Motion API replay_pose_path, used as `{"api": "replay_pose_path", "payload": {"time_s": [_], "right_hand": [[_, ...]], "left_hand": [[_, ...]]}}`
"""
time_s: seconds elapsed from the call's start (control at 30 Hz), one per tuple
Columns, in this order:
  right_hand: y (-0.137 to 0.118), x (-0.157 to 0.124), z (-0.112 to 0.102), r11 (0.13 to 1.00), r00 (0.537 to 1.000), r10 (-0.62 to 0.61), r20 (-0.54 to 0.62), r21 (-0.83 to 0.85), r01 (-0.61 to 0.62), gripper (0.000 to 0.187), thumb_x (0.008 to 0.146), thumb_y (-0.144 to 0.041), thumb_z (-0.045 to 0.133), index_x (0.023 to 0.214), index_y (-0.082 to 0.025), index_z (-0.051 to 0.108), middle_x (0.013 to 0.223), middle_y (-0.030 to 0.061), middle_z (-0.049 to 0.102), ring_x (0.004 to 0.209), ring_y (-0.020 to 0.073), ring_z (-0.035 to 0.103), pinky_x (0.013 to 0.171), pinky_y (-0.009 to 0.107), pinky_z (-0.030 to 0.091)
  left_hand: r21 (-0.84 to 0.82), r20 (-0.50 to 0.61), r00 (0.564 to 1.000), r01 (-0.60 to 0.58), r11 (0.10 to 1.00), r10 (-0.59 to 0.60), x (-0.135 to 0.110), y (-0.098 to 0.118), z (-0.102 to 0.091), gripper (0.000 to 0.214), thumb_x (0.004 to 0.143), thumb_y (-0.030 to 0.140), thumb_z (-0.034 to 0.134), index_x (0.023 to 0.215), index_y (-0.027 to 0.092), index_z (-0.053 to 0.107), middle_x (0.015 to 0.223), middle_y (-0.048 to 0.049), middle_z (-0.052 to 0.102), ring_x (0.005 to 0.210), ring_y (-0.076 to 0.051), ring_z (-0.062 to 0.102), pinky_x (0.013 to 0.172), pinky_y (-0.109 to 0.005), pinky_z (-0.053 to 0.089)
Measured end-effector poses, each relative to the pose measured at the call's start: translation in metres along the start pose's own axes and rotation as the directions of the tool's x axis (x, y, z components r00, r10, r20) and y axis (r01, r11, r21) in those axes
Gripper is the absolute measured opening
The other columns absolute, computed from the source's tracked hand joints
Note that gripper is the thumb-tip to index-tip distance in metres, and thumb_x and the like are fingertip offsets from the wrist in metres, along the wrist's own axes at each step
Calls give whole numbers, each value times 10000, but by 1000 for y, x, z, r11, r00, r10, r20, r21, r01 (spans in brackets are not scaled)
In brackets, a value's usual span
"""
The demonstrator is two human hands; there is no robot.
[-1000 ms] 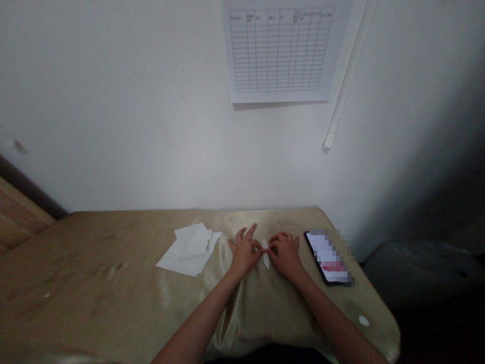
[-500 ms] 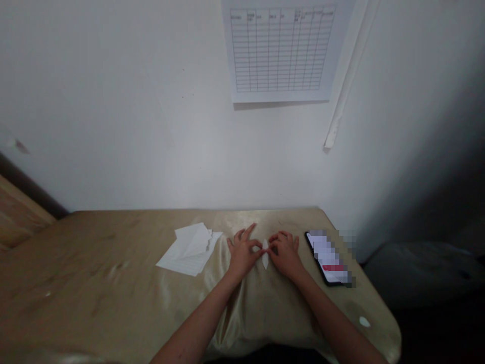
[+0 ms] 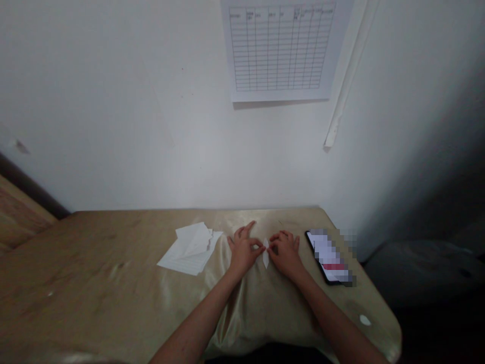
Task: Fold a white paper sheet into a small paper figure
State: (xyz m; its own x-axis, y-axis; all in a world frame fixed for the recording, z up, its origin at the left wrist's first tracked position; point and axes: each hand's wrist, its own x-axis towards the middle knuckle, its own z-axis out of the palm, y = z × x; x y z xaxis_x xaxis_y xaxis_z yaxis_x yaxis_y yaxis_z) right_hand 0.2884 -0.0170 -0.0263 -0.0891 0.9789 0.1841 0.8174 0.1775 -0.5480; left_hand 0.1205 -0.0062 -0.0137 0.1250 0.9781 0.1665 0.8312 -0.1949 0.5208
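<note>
A small white folded paper piece (image 3: pixel 265 257) lies on the tan table (image 3: pixel 113 283) between my hands. My left hand (image 3: pixel 244 250) pinches its left edge with thumb and fingertips, other fingers raised. From the other side my right hand (image 3: pixel 285 252) presses and pinches the paper's right edge, fingers curled. Most of the paper is hidden under my fingers.
A stack of white lined sheets (image 3: pixel 191 247) lies left of my hands. A phone (image 3: pixel 329 257) with a lit screen rests to the right near the table's edge. A gridded chart (image 3: pixel 280 48) hangs on the white wall. A small white scrap (image 3: pixel 365 319) sits at the near right corner.
Both hands stay at the paper piece with only slight finger shifts; the paper sits a little more upright between them.
</note>
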Motion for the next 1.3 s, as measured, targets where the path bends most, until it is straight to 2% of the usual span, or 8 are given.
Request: {"api": "replay_pose_path", "payload": {"time_s": [0.17,0.4,0.67,0.83,1.07,1.3], "right_hand": [[-1,0,-1,1000,1000,16,16,-13,-16,145,893,-286,629,793,-236,721,1238,96,663,1377,361,376,1153,727,81],[-3,-4,-2,995,998,57,-40,-78,-60,136,916,-321,628,951,-249,737,1285,108,640,1410,363,337,1149,725,91],[-5,-4,0,991,996,82,-28,-101,-85,169,928,-294,615,1074,-249,688,1296,95,632,1415,326,346,1159,704,136],[-6,-5,-2,992,997,73,-25,-104,-75,119,925,-318,635,983,-290,735,1298,75,629,1413,336,336,1145,716,121],[-8,-5,-9,992,994,94,-54,-73,-98,120,900,-345,678,887,-299,788,1217,71,667,1382,339,371,1155,705,102],[-7,-6,-9,993,992,84,-89,-72,-91,119,880,-386,708,876,-331,813,1206,74,665,1365,354,380,1157,701,90]], "left_hand": [[10,-7,1000,-12,1000,12,0,1,1,18,788,296,809,784,312,801,1635,52,383,1480,-376,275,1173,-766,42],[24,-22,998,-60,998,61,-1,-1,3,41,802,294,797,765,298,780,1602,51,432,1482,-376,271,1153,-791,38],[54,-43,997,-66,996,68,-3,-2,7,44,807,310,802,804,288,764,1560,24,479,1433,-354,342,1150,-753,139],[51,-59,996,-57,997,60,-4,1,5,197,822,319,791,1013,315,742,1553,-27,477,1421,-338,373,1150,-746,176],[40,19,999,-30,999,29,0,0,1,62,819,394,800,876,407,820,1613,49,421,1450,-378,337,1147,-797,67],[96,88,995,-56,994,48,2,-3,-4,191,854,485,740,1034,458,801,1684,65,285,1487,-425,290,1147,-806,28]]}}
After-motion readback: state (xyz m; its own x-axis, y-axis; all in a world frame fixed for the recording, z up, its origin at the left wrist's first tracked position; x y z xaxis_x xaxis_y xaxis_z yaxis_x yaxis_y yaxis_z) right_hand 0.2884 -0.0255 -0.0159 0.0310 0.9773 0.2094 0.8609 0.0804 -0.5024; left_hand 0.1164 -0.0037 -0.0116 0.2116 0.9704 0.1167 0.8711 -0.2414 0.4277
